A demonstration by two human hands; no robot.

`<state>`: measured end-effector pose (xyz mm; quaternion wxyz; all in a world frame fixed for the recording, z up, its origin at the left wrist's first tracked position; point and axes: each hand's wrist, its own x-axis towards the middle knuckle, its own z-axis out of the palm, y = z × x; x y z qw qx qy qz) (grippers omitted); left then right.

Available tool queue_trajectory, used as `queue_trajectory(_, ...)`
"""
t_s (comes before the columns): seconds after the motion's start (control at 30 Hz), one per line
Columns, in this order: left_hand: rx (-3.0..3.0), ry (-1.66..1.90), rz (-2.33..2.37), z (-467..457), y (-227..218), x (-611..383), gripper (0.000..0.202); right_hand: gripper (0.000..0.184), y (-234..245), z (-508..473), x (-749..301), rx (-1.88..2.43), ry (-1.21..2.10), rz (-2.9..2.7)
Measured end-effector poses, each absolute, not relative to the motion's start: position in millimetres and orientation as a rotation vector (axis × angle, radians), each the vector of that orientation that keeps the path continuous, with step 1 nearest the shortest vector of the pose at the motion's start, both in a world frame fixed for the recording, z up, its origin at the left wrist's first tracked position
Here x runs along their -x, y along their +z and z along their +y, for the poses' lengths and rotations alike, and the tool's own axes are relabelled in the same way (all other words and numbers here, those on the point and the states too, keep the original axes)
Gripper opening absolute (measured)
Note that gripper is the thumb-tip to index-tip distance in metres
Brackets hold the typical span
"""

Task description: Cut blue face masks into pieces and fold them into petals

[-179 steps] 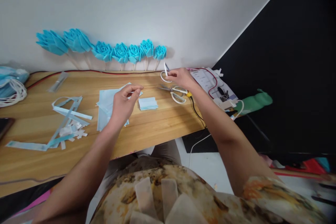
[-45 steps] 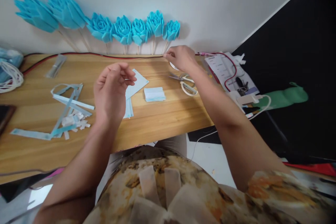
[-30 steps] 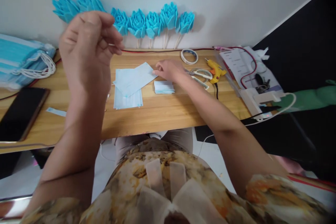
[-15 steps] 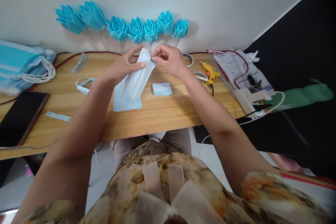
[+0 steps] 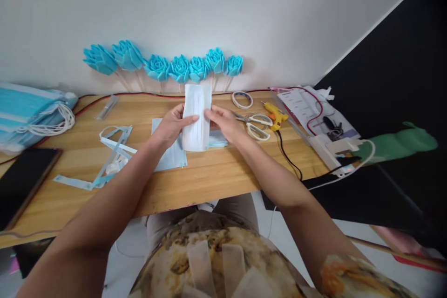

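Observation:
My left hand (image 5: 172, 125) and my right hand (image 5: 224, 122) together hold a pale blue mask sheet (image 5: 196, 116) upright above the wooden desk (image 5: 216, 172), one hand pinching each long side. More flat blue sheets (image 5: 167, 156) lie on the desk under my left hand. A small folded blue stack (image 5: 219, 138) peeks out beneath my right hand.
Blue folded flowers (image 5: 164, 63) on sticks lean against the wall. Scissors (image 5: 256, 125), a yellow glue gun (image 5: 274, 114) and a tape roll (image 5: 242, 99) lie to the right. Cut strips (image 5: 111, 149), a phone (image 5: 21, 181) and a mask pile (image 5: 31, 109) sit to the left.
Both hands have lowered the blue sheet toward the desk and turned it upright. Earlier my right hand left the tape and picked the sheet up while my left hand was raised.

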<state>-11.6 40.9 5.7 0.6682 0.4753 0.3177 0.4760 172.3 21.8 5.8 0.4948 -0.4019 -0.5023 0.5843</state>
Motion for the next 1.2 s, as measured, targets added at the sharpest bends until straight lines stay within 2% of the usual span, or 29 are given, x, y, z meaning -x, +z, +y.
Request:
queue_trajectory(0.3,-0.957,1.410,0.713,49.4,1.0,11.5,0.040,0.038,-1.6,27.9,-171.7,1.067,1.142,-1.112)
queue_trajectory(0.5,-1.043,1.337,0.754,45.0,0.5,10.2,0.040,0.046,-0.5,25.9,-172.5,0.946,1.264,-1.071)
queue_trajectory(0.7,-1.222,1.204,0.852,38.1,3.6,5.4,0.042,0.050,-1.3,28.5,-173.4,1.044,1.145,-1.065)
queue_trajectory(0.93,-1.200,1.247,0.828,44.6,-2.6,12.8,0.035,0.051,-3.8,35.1,-179.6,1.045,1.090,-1.011)
queue_trajectory(1.2,-1.148,1.173,0.856,33.1,8.2,8.5,0.046,0.051,-4.2,24.4,-171.1,1.086,1.220,-1.127)
